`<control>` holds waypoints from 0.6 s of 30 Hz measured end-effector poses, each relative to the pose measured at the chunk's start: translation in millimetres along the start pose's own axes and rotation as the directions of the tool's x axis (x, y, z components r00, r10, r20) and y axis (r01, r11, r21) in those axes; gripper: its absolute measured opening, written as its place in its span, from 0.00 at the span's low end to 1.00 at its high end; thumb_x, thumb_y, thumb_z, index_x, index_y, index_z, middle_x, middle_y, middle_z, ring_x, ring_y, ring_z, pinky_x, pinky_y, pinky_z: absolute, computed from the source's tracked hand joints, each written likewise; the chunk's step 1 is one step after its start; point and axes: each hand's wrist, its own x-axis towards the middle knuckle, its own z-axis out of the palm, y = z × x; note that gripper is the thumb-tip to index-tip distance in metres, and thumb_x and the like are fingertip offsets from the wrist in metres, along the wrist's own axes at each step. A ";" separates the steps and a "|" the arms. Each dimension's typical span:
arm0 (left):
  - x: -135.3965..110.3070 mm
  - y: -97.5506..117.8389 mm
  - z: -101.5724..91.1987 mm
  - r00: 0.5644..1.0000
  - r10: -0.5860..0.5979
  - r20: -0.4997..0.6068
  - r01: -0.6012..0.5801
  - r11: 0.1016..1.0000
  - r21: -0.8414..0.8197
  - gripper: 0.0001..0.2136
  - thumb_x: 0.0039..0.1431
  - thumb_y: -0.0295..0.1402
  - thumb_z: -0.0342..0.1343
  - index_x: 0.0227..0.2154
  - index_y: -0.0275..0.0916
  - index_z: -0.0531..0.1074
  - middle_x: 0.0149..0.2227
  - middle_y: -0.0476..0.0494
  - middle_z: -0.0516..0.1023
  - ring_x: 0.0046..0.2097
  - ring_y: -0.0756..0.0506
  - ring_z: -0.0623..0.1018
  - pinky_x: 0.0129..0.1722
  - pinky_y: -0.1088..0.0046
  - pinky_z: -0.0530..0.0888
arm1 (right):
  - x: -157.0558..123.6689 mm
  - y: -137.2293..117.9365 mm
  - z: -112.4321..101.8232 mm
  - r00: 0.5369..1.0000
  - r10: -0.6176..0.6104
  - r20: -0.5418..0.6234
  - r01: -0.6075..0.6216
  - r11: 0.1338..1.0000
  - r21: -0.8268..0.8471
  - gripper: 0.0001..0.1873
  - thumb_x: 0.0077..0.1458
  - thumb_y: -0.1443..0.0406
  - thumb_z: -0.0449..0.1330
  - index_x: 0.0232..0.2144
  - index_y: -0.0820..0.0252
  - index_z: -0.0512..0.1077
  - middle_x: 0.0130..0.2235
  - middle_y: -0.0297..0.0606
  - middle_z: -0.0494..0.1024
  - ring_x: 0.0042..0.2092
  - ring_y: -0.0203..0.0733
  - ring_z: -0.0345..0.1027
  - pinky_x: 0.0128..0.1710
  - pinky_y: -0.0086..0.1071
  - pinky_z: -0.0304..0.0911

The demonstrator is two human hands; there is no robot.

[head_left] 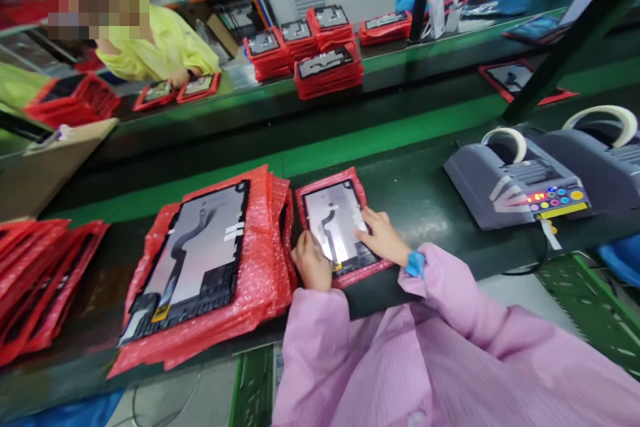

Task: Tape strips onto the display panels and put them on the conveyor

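**Pink sleeves at the worktop edge: panel exposed under both hands**

Pink sleeves point(400, 347) fill the near frame. Both of your hands rest on a small panel point(345, 213) that lies flat in red bubble wrap point(303, 201) on the worktop point(425, 193), close to its near edge.

- Left hand point(311, 261): fingers curled at the panel's lower-left corner. Cannot tell whether the grip pinches anything.
- Right hand point(383, 238): grip apart, fingers flat along the right side.

Risks, as judged:
- Bare fingers on the face could smudge it, and hard pressure could crack it.
- A fingertip could snag the dark flex cable point(327, 227).
- A dragging cuff could pull the panel off the edge.
- The bigger wrapped stack point(200, 267) just to the left overhangs the edge, so an elbow nudge could slide it.
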 end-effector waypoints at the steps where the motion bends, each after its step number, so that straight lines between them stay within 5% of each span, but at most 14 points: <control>1: 6.7 -5.9 -6.2 1.000 -0.020 -0.015 0.020 1.000 0.021 0.24 0.58 0.24 0.45 0.57 0.33 0.71 0.59 0.25 0.70 0.62 0.32 0.68 0.64 0.46 0.61 | 9.0 -7.4 1.7 0.998 -0.029 0.059 0.028 0.999 0.018 0.21 0.61 0.63 0.56 0.53 0.70 0.71 0.59 0.57 0.70 0.60 0.53 0.61 0.62 0.49 0.52; 3: 14.4 -10.5 -16.7 0.999 -0.032 -0.020 0.033 0.998 0.051 0.25 0.58 0.25 0.45 0.58 0.30 0.69 0.59 0.23 0.70 0.63 0.30 0.67 0.65 0.45 0.60 | 19.0 -16.4 0.4 0.990 -0.053 0.130 0.048 0.998 0.040 0.23 0.60 0.62 0.58 0.54 0.71 0.71 0.61 0.58 0.67 0.62 0.55 0.59 0.63 0.48 0.52; 6: 6.4 2.0 -25.8 1.000 0.009 0.022 -0.011 0.996 0.088 0.24 0.60 0.28 0.47 0.60 0.32 0.66 0.61 0.24 0.68 0.66 0.29 0.65 0.65 0.43 0.59 | 10.4 -7.1 -17.0 0.995 -0.069 0.065 0.065 0.996 0.068 0.30 0.59 0.61 0.59 0.61 0.70 0.65 0.64 0.58 0.62 0.64 0.54 0.58 0.63 0.47 0.55; 11: -11.6 73.4 -18.0 0.973 0.208 0.102 -0.206 0.978 -0.030 0.17 0.65 0.36 0.50 0.54 0.41 0.72 0.60 0.32 0.71 0.64 0.36 0.68 0.65 0.50 0.63 | -49.5 56.8 -67.9 0.991 -0.046 -0.122 0.046 0.999 -0.001 0.19 0.63 0.62 0.54 0.54 0.63 0.71 0.53 0.49 0.75 0.53 0.48 0.69 0.57 0.46 0.64; 15: 38.8 172.5 29.1 0.883 0.302 0.359 -0.207 0.938 -0.279 0.11 0.62 0.34 0.55 0.44 0.41 0.77 0.50 0.38 0.79 0.54 0.41 0.76 0.59 0.58 0.70 | -103.1 100.3 -89.7 0.956 0.003 -0.292 -0.035 0.994 -0.107 0.13 0.65 0.63 0.52 0.46 0.59 0.73 0.44 0.44 0.78 0.48 0.47 0.73 0.51 0.44 0.69; 18: 101.9 258.5 101.1 0.768 0.201 0.609 -0.020 0.957 -0.290 0.07 0.63 0.30 0.55 0.37 0.37 0.78 0.44 0.40 0.81 0.48 0.44 0.79 0.53 0.67 0.73 | -128.4 111.6 -93.9 0.921 0.001 -0.391 -0.071 0.984 -0.165 0.14 0.66 0.64 0.49 0.41 0.58 0.74 0.39 0.42 0.78 0.40 0.43 0.76 0.42 0.38 0.72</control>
